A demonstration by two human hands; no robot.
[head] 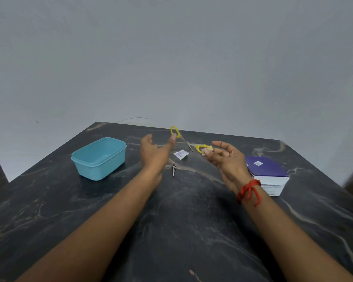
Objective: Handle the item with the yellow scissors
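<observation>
A small pair of scissors [186,141] with yellow handle loops is held above the dark marble table [171,220], its handles spread wide apart. My right hand [225,159], palm up with a red thread at the wrist, pinches the right yellow loop together with a small whitish scrap. My left hand [154,152] is raised palm up with its fingers loosely spread. Its thumb tip touches the far yellow loop. Under the scissors a small white printed packet [180,154] lies flat on the table.
A light blue plastic tub [99,157] stands open at the left. A purple and white box [268,175] lies at the right. A small metal clip [174,169] lies between my arms. A grey wall rises behind the table's far edge.
</observation>
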